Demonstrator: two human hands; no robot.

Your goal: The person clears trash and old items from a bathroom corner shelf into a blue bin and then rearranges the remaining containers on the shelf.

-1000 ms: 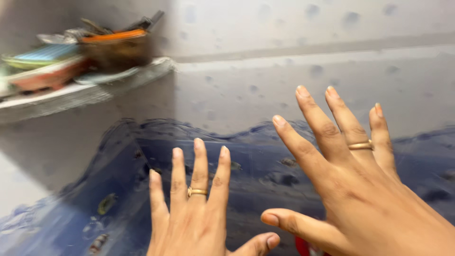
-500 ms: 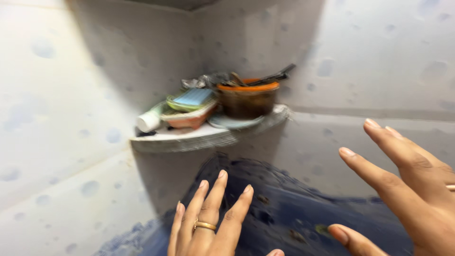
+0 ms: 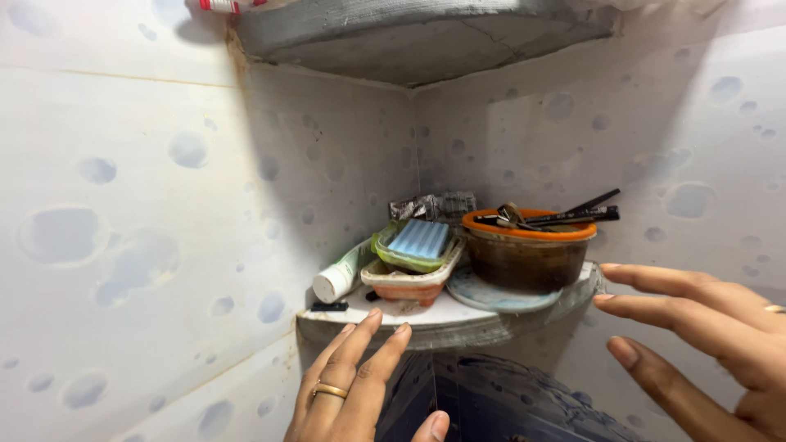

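My left hand (image 3: 352, 385) reaches up with fingers spread, a gold ring on one finger, its fingertips just below the front edge of a white corner shelf (image 3: 426, 321). At the right edge my right hand (image 3: 704, 340) is open with fingers pointing left, next to the shelf's right end. On the shelf stand a brown tub with an orange rim (image 3: 524, 250) holding dark sticks, a green soap dish with a blue soap bar (image 3: 417, 242) stacked on an orange-white dish (image 3: 409, 285), and a lying white tube (image 3: 340, 277). Neither hand holds anything.
White tiled walls with pale blue spots meet in the corner. A second grey shelf (image 3: 417, 33) juts out overhead. A dark blue patterned surface (image 3: 499, 405) lies below the shelf. Crumpled foil wrappers (image 3: 432, 205) sit at the shelf's back, a flat pale lid (image 3: 491, 295) under the tub.
The view has swung up and left from the dark blue surface to the corner shelf. Both hands rose with it and stay open.
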